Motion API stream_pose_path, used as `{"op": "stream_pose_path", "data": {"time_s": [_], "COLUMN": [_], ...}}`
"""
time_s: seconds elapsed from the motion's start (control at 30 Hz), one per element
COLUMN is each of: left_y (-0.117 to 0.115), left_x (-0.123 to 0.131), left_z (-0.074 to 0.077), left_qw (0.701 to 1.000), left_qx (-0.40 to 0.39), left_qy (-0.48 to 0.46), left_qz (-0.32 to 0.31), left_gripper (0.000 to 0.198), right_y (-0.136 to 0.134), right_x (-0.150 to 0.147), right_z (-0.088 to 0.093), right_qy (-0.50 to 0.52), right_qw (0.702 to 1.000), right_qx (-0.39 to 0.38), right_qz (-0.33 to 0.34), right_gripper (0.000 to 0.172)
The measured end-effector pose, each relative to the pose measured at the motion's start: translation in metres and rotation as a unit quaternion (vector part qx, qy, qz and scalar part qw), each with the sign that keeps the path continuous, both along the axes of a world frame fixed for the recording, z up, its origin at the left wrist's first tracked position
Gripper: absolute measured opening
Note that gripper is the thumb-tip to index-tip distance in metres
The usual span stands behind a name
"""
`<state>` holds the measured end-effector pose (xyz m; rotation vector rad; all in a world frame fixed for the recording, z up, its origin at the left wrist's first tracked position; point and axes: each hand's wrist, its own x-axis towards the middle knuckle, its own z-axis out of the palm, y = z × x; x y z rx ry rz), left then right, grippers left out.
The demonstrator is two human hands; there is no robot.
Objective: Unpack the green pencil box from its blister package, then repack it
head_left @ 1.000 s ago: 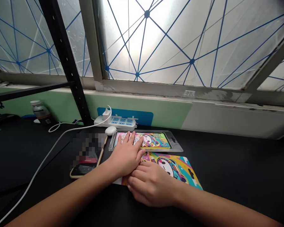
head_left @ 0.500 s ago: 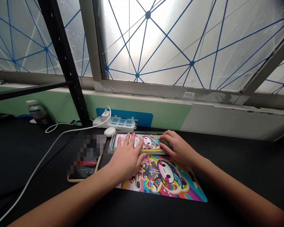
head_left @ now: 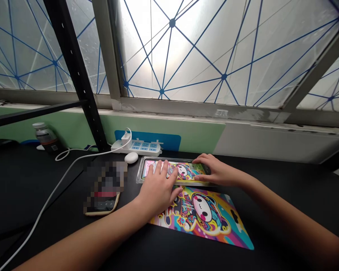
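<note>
A clear plastic case lies flat on the black table, with a bright cartoon-printed sheet showing inside it. Flat across the case's left and middle part rests my left hand, fingers spread. My right hand grips the right end of the case, thumb on the near side and fingers at the far side; part of that end is hidden. Just in front lies a colourful mat with a white-faced cartoon figure. My left thumb reaches over the mat's upper edge.
Left of the case lie a phone-like object, partly blurred, and a white rounded item. A power strip with a plugged-in charger stands by the wall; its white cable crosses the table. A bottle stands far left.
The case and mat have shifted right, away from the white rounded item, and both hands moved with them. My right hand now sits further around the case's right end.
</note>
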<state>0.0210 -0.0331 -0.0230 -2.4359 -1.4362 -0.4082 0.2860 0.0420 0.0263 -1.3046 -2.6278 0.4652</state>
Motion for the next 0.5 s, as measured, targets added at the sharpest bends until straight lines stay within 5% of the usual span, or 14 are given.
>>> {"op": "stream_pose_path", "data": {"time_s": [0.3, 0.5], "left_y": [-0.002, -0.002], "left_x": [0.005, -0.009], "left_z": [0.001, 0.017], "left_qw": [1.000, 0.998], "left_qx": [-0.001, -0.019], "left_qy": [-0.014, -0.042], "left_qz": [-0.001, -0.032], "left_gripper": [0.061, 0.059], "right_y": [0.004, -0.002], "right_x": [-0.002, -0.006], "right_z": [0.006, 0.006], "right_qy": [-0.027, -0.021], "right_qw": [0.999, 0.999], "right_qx": [-0.029, 0.018], "right_qz": [-0.021, -0.033], "right_gripper": [0.071, 0.062]}}
